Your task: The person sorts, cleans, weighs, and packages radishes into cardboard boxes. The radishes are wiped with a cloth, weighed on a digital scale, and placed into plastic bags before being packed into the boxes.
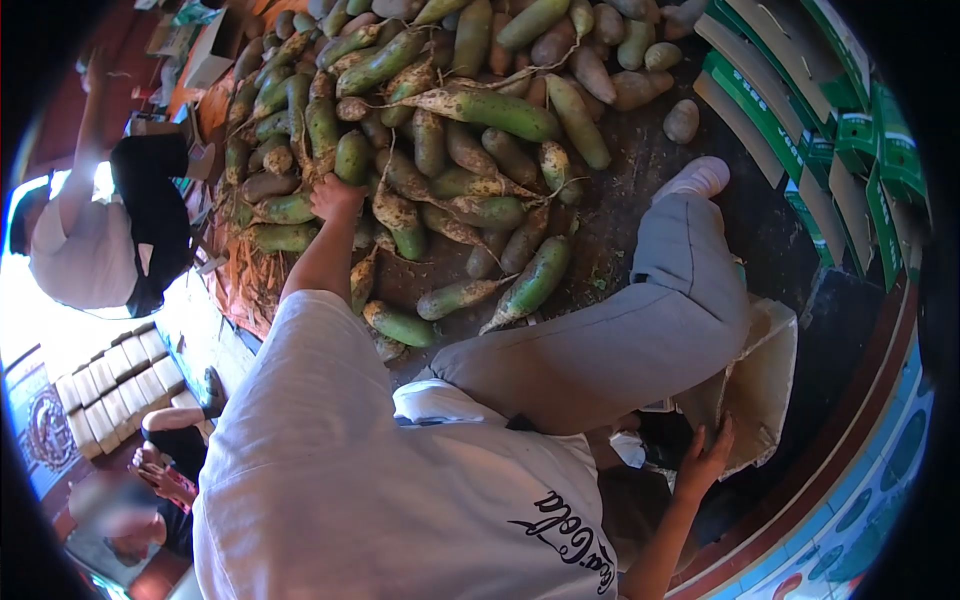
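My left hand (pixel 335 196) is on a green radish (pixel 352 157) at 11 o'clock (fingers hidden behind it, can't tell if I'm gripping). My right hand (pixel 705 455), fingers spread, lies flat on cardboard (pixel 765 380) at 5 o'clock.

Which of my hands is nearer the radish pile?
Left. The left hand touches the radish pile at its near edge; the right hand rests on cardboard, away from it.

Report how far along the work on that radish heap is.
Done: nothing visibly set apart; the radishes lie in one big heap on the floor. In hand: the left hand reaches a green radish in the heap, while the right hand rests open on beige cardboard. Left: practically the whole heap.
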Demonstrator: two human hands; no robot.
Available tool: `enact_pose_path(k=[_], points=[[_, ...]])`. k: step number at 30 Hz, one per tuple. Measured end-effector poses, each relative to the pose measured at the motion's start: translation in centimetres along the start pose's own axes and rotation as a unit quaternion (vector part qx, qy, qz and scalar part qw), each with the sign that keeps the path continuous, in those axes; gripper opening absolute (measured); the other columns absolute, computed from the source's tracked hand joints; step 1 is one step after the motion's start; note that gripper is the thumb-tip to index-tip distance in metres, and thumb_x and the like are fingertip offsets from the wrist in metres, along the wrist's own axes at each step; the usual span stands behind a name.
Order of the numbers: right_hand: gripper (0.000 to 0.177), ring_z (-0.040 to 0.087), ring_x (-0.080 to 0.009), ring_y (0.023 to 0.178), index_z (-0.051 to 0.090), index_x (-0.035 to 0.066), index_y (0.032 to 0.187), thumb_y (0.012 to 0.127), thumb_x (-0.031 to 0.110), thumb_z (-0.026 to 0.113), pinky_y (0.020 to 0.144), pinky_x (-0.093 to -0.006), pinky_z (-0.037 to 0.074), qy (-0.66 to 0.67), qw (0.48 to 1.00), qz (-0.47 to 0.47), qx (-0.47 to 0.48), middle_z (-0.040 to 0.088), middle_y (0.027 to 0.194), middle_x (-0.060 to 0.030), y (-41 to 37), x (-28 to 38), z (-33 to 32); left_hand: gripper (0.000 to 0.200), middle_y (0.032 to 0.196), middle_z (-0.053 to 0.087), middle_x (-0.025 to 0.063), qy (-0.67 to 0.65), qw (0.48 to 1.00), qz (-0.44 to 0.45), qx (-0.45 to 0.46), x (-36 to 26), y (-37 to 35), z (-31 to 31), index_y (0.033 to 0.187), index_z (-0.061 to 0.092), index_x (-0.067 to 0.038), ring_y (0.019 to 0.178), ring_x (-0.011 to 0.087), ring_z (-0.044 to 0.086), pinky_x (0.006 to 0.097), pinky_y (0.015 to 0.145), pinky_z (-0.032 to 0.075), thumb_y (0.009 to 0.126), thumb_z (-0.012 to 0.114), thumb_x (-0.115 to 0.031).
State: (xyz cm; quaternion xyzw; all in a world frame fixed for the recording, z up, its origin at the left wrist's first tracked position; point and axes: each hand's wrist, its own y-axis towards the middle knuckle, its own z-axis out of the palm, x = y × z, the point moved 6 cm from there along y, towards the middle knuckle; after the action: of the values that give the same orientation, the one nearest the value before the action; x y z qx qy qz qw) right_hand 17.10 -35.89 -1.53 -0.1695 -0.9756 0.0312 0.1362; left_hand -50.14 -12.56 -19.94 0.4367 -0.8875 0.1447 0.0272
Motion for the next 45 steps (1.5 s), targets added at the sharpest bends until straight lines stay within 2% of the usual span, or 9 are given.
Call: enact_pose_path(k=[5, 11, 20, 25, 28, 34, 38, 42, 45], points=[[0.034, 0.051, -0.0343, 0.103, 0.051, 0.003, 0.114, 0.081, 0.007, 0.058, 0.089, -0.0434, 0.039, -0.098, 0.977, -0.157, -0.105, 0.054, 0.112, -0.0168, -0.7, 5.4, -1.9, 0.064, 0.106, 0.058, 0.0151, -0.199, 0.974, 0.072, 0.077, 0.1, 1.1, 3.3, 0.105, 0.054, -0.003, 0.096, 0.0292, 0.058, 0.0390, 0.082, 0.046, 0.057, 0.079, -0.037], [0.033, 0.054, -0.0365, 0.095, 0.056, 0.004, 0.104, 0.073, 0.011, 0.065, 0.080, -0.0435, 0.044, 0.110, 0.990, -0.006, 0.090, 0.056, 0.104, -0.0188, -3.6, 1.7, 9.8, 0.042, 0.097, 0.059, 0.0067, -0.648, 0.703, 0.218, 0.197, -5.4, -8.3, -6.6, 0.110, 0.052, -0.005, 0.089, 0.0196, 0.057, 0.0324, 0.077, 0.048, 0.072, 0.069, -0.010], [0.068, 0.052, -0.0367, 0.105, 0.042, 0.012, 0.127, 0.068, 0.030, 0.072, 0.089, -0.0426, 0.044, 0.088, 0.965, 0.096, 0.227, 0.050, 0.118, -0.0208, -3.0, 2.4, 27.9, 0.054, 0.113, 0.054, 0.0075, -0.723, 0.550, 0.298, 0.292, -15.1, -18.5, -19.1, 0.118, 0.047, -0.005, 0.107, 0.0229, 0.049, 0.0401, 0.097, 0.035, 0.072, 0.072, -0.016], [0.045, 0.055, -0.0363, 0.098, 0.056, 0.005, 0.110, 0.069, 0.021, 0.064, 0.086, -0.0435, 0.045, 0.193, 0.938, 0.028, 0.288, 0.059, 0.104, -0.0191, -3.7, 1.3, 34.9, 0.062, 0.122, 0.050, 0.0110, -0.743, 0.471, 0.341, 0.331, -18.4, -21.8, -22.3, 0.126, 0.040, -0.006, 0.117, 0.0271, 0.044, 0.0474, 0.102, 0.031, 0.072, 0.069, -0.015], [0.041, 0.055, -0.0373, 0.096, 0.059, 0.003, 0.105, 0.067, 0.019, 0.060, 0.085, -0.0437, 0.044, 0.189, 0.928, 0.041, 0.319, 0.060, 0.100, -0.0202, -0.7, 2.6, 25.1, 0.067, 0.125, 0.048, 0.0115, -0.769, 0.419, 0.281, 0.392, -19.7, -23.0, -21.0, 0.128, 0.038, -0.006, 0.117, 0.0286, 0.044, 0.0474, 0.103, 0.031, 0.072, 0.071, -0.019], [0.024, 0.054, -0.0201, 0.085, 0.055, -0.002, 0.083, 0.062, 0.010, 0.054, 0.078, -0.0311, 0.041, 0.550, 0.832, 0.057, 0.051, 0.056, 0.086, -0.0096, 2.3, 2.3, -2.7, 0.072, 0.129, 0.044, 0.0152, -0.809, 0.244, 0.192, 0.499, -21.5, -23.7, -18.2, 0.130, 0.035, -0.007, 0.121, 0.0317, 0.040, 0.0504, 0.106, 0.025, 0.074, 0.070, -0.035], [0.035, 0.051, -0.0225, 0.092, 0.053, -0.003, 0.093, 0.059, 0.003, 0.049, 0.088, -0.0333, 0.039, 0.720, 0.693, -0.015, -0.040, 0.053, 0.098, -0.0119, 6.8, 11.3, -10.7, 0.070, 0.131, 0.043, 0.0153, -0.806, 0.278, 0.241, 0.463, -21.4, -25.7, -19.3, 0.131, 0.034, -0.003, 0.122, 0.0305, 0.039, 0.0458, 0.109, 0.023, 0.076, 0.068, -0.030], [0.025, 0.044, -0.0313, 0.103, 0.053, 0.002, 0.096, 0.072, 0.007, 0.055, 0.091, -0.0396, 0.034, 0.578, 0.745, -0.324, -0.079, 0.047, 0.103, -0.0148, 14.2, 25.1, -9.2, 0.063, 0.126, 0.046, 0.0166, -0.743, 0.332, 0.275, 0.511, -20.4, -27.3, -20.2, 0.128, 0.037, 0.000, 0.116, 0.0308, 0.045, 0.0442, 0.104, 0.032, 0.079, 0.063, -0.030], [0.051, 0.041, -0.0383, 0.111, 0.041, 0.007, 0.117, 0.072, 0.016, 0.063, 0.093, -0.0445, 0.035, 0.512, 0.799, -0.311, -0.054, 0.042, 0.119, -0.0177, 15.0, 31.7, -5.0, 0.044, 0.116, 0.053, 0.0130, -0.701, 0.367, 0.469, 0.393, -19.3, -29.5, -23.2, 0.121, 0.043, 0.001, 0.107, 0.0256, 0.053, 0.0362, 0.088, 0.049, 0.086, 0.057, -0.022]])
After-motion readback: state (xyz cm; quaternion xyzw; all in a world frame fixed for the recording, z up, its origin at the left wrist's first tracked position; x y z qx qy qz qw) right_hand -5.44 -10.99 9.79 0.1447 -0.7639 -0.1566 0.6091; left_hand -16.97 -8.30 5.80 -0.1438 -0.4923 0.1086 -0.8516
